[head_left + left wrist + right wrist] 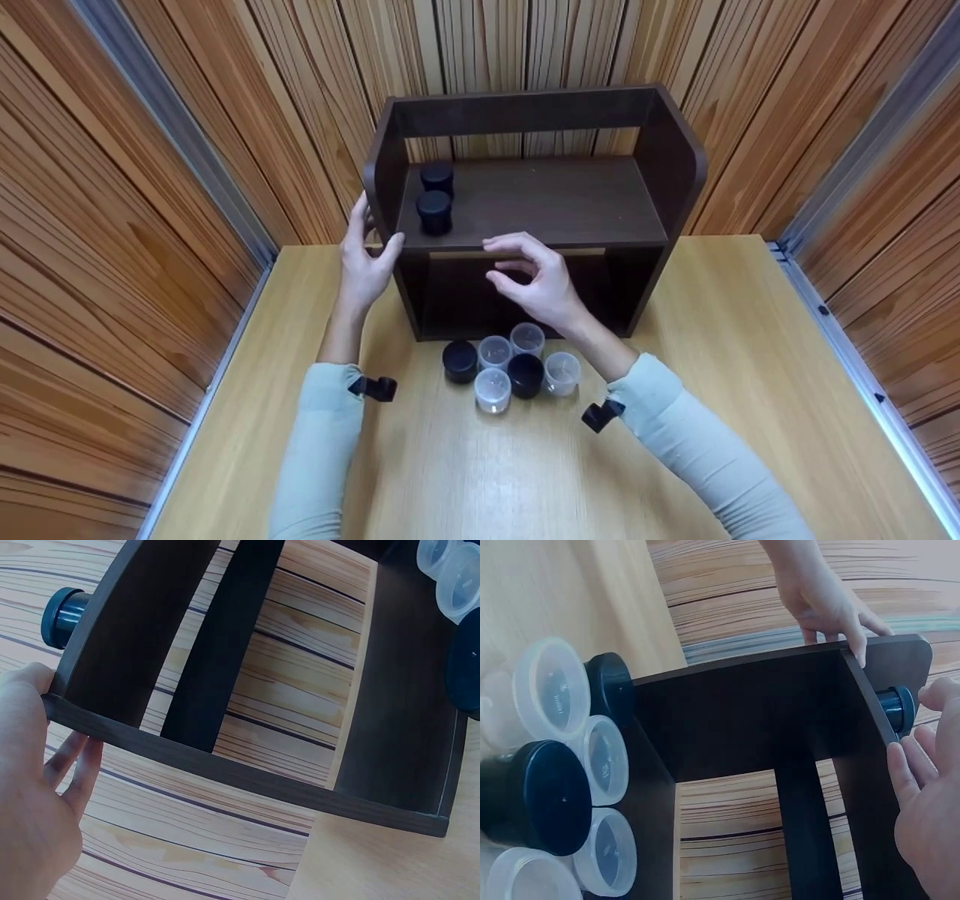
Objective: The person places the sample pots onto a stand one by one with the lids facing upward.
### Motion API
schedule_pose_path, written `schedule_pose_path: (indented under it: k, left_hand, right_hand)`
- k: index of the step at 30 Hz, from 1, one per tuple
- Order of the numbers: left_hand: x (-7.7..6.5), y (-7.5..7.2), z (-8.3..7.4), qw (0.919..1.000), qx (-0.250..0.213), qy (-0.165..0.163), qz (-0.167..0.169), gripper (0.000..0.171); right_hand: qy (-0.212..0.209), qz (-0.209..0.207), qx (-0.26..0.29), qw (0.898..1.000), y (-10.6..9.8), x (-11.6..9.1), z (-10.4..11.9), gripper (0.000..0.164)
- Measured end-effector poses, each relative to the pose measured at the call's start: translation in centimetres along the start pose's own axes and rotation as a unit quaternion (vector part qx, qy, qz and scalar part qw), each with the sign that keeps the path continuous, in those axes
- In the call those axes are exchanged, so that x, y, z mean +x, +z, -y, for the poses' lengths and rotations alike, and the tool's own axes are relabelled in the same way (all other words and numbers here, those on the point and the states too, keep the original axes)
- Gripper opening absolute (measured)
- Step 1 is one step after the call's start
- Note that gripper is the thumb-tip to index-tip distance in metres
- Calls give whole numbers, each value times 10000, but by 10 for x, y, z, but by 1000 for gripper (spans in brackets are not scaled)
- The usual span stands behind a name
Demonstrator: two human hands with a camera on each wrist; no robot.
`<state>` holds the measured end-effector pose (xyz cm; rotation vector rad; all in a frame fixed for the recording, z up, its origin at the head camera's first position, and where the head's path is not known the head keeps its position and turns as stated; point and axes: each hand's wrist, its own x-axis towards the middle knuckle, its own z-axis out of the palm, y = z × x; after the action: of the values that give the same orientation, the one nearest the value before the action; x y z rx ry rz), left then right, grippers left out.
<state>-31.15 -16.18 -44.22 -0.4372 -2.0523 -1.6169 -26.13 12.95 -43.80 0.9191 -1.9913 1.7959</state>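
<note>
A dark brown two-tier shelf (pixel 547 199) stands on the table. My left hand (pixel 364 262) holds its left side panel, the thumb at the front edge and the fingers along the outer face. Two black-lidded jars stand one behind the other at the left of the upper board, the front jar (pixel 435 214) nearer its edge. My right hand (pixel 544 281) is in front of the upper board's edge, fingers loosely bent and apart from the thumb, holding nothing. In the right wrist view, the right fingers (pixel 907 765) appear close to a jar on the upper board (pixel 895 709).
Several small jars stand grouped on the table before the shelf: clear ones such as the front jar (pixel 493 390), and two with black tops, one at the left (pixel 460 361). Wood-patterned walls (pixel 487 45) enclose the table (pixel 480 480); metal rails run along both sides.
</note>
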Motion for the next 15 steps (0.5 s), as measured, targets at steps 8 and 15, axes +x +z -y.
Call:
schedule_pose_path:
  k: [8, 15]
  left_hand:
    - [0, -1, 0, 10000, 57, 52, 52, 78]
    - [0, -2, 2, 9998, 140, 77, 102, 78]
  right_hand:
    - [-27, 190, -40, 9998, -5, -13, 0, 33]
    - [83, 387, -144, 9991, -12, -29, -6, 30]
